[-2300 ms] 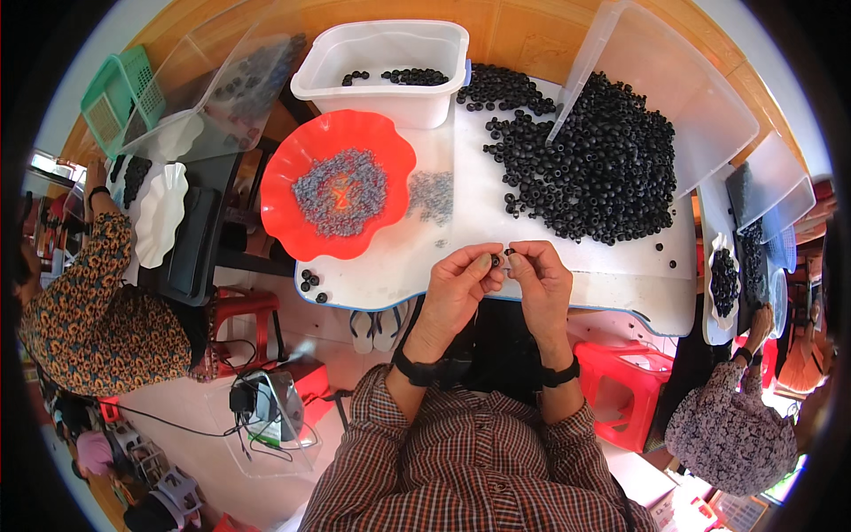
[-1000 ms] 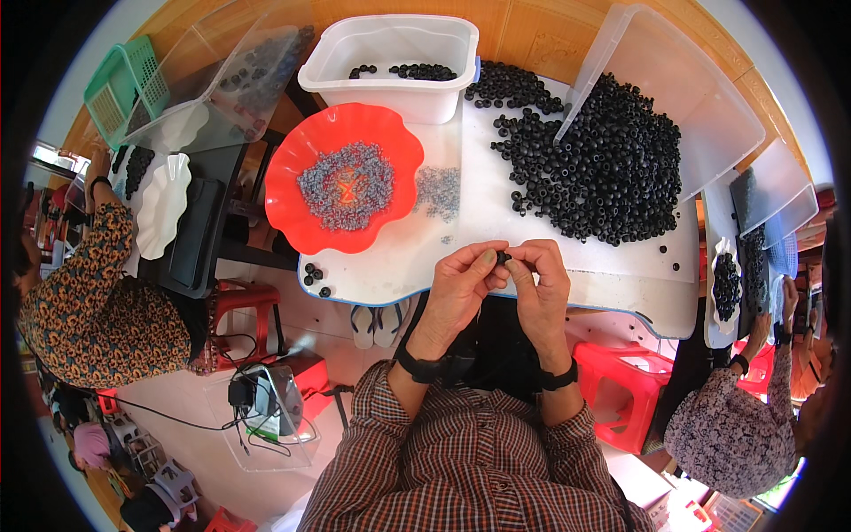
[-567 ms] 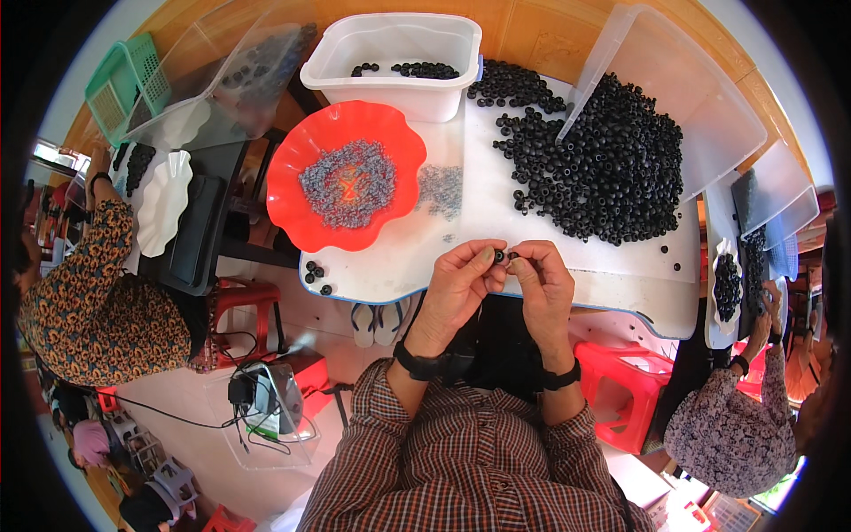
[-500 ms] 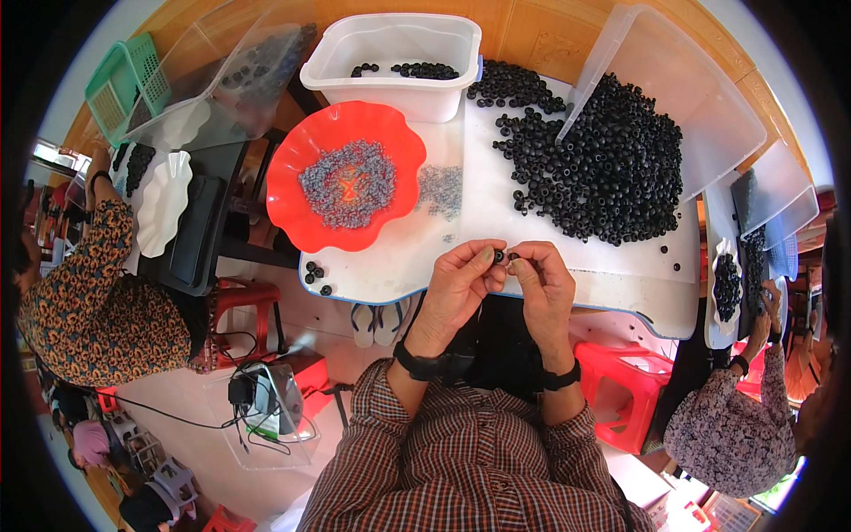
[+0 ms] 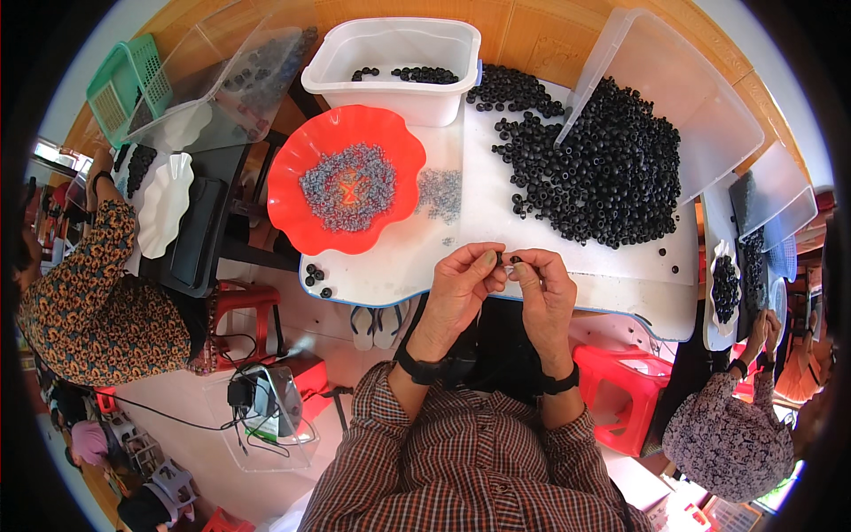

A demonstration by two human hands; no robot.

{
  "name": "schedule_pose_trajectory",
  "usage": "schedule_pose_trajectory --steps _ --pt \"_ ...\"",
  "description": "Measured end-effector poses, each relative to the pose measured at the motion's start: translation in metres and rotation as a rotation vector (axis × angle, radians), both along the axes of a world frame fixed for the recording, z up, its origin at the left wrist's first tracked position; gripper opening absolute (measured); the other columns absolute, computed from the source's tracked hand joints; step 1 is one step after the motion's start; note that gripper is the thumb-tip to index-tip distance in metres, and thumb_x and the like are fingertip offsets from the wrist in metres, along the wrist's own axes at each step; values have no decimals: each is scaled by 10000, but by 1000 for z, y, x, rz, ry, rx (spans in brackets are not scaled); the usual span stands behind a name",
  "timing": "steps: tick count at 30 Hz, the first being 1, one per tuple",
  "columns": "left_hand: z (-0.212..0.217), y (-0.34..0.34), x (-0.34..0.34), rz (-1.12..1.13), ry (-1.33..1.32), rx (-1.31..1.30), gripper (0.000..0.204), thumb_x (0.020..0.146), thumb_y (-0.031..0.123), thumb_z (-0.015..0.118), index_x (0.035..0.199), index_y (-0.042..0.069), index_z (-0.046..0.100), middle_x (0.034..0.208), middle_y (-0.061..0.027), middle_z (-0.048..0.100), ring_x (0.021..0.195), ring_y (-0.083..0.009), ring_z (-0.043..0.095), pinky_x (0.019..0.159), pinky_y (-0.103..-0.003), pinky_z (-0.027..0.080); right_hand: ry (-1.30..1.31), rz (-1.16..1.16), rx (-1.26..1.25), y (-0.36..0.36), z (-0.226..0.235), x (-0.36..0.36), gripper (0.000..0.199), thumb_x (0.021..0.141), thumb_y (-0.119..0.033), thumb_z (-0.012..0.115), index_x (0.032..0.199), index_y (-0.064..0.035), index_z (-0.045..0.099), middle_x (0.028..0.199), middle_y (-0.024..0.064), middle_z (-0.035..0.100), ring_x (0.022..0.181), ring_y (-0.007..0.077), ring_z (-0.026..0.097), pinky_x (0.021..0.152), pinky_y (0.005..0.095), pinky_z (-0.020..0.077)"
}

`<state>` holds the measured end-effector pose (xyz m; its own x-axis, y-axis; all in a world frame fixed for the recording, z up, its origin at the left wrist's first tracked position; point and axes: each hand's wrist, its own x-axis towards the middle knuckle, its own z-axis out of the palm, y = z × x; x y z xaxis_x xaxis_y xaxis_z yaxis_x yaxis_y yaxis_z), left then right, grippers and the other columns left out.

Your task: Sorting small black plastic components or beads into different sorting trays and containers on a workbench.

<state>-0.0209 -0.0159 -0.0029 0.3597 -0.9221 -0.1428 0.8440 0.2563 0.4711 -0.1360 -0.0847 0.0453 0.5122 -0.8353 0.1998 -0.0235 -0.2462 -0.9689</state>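
Over the table's front edge, my left hand (image 5: 463, 288) pinches a small black round part (image 5: 499, 258) between thumb and fingertips. My right hand (image 5: 544, 291) is close beside it, its thumb and fingers closed on another small dark part (image 5: 515, 261). The fingertips of both hands nearly meet, and the finer shape of the parts is mostly hidden. Beyond my hands lies a large pile of black hollow round parts (image 5: 612, 168). To the left, a red wavy-rimmed bowl (image 5: 288, 199) holds many tiny greyish, see-through pieces (image 5: 350, 186).
A white tub (image 5: 381, 95) with some black parts stands at the back. A clear bin (image 5: 709, 115) is tipped by the pile. Several black parts (image 5: 317, 279) lie at the table's left corner. Co-workers sit left (image 5: 106, 293) and right (image 5: 731, 434); a red stool (image 5: 625, 381) stands nearby.
My fingertips have shifted slightly, and the part in my left hand shows less of its round face. The co-worker's hands at the right have moved a little lower.
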Motion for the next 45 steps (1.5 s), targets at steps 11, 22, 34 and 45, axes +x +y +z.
schedule_pose_trajectory --steps 11,22,34,45 --pt "4 1 -2 4 30 15 203 965 92 585 1124 -25 635 904 -74 670 754 -129 638 688 -262 536 -43 -17 -1 -4 -11 -1 76 895 20 621 971 14 626 926 56 621 802 110 594 726 238 485" --pt "3 2 -1 -1 7 -5 202 965 97 588 1122 -19 641 899 -66 672 758 -127 637 695 -257 536 -23 -3 -72 -2 -11 3 86 875 35 632 958 13 630 943 67 592 794 121 583 708 241 481" --pt "-1 0 -3 8 -37 12 211 965 94 585 1134 -19 639 909 -63 673 761 -125 632 692 -260 534 13 -1 -135 -4 -9 2 97 867 41 637 958 9 626 936 65 589 777 123 582 692 242 486" --pt "-1 2 -3 10 -44 16 221 970 80 573 1153 -26 637 917 -74 683 755 -129 647 717 -266 547 114 -10 -345 -4 -5 2 108 866 43 626 966 4 613 931 106 577 742 197 604 642 292 502"
